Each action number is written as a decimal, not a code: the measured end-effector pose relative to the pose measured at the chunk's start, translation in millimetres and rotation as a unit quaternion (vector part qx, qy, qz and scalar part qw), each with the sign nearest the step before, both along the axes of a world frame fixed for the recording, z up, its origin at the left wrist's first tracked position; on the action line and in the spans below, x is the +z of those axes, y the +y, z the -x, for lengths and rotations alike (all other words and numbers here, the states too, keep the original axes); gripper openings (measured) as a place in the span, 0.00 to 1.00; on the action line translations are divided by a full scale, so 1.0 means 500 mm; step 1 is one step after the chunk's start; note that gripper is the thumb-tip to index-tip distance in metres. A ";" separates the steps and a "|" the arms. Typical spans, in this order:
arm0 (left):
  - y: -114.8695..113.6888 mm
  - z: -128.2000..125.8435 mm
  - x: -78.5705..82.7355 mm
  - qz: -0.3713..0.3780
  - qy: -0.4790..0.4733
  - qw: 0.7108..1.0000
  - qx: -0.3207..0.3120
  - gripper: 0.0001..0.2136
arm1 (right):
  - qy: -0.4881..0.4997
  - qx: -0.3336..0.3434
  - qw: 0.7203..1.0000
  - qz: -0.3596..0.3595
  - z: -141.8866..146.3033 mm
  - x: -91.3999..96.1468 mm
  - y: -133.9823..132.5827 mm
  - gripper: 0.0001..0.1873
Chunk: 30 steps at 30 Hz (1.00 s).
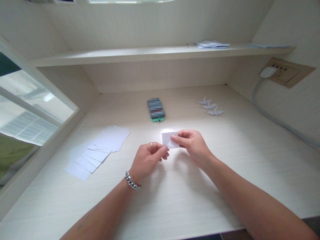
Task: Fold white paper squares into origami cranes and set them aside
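Both my hands hold a small folded white paper (pixel 168 138) above the middle of the pale wooden desk (pixel 175 200). My left hand (pixel 147 159), with a ring and a metal bracelet, pinches the paper's lower left corner. My right hand (pixel 193 145) pinches its right edge between thumb and fingers. The paper is lifted a little off the desk.
A fanned spread of white paper sheets (pixel 96 151) lies at the left. A phone (pixel 156 109) lies beyond my hands. Three folded paper cranes (pixel 211 107) sit at the back right. More paper (pixel 211 44) rests on the shelf. A wall socket with a plug (pixel 268 72) and cable is at the right.
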<state>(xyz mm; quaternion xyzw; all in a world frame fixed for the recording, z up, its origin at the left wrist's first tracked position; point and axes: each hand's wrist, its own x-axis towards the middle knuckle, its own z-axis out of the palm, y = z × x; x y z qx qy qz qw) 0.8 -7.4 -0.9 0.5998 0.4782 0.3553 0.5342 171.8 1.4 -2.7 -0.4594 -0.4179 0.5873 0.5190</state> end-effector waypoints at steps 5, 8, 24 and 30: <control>0.001 0.005 0.003 0.007 -0.009 1.000 -0.020 0.11 | 0.004 -0.001 1.000 -0.003 -0.003 0.001 0.000 0.14; 0.003 0.005 0.001 0.011 -0.001 1.000 -0.017 0.12 | -0.006 -0.002 1.000 0.002 0.000 -0.001 0.000 0.14; 0.006 0.004 -0.003 0.014 -0.017 0.998 0.058 0.18 | -0.063 0.042 0.997 -0.018 0.011 -0.014 -0.006 0.14; 0.006 0.002 -0.006 0.029 -0.077 0.994 0.075 0.16 | -0.062 0.054 0.996 -0.017 0.011 -0.018 -0.003 0.13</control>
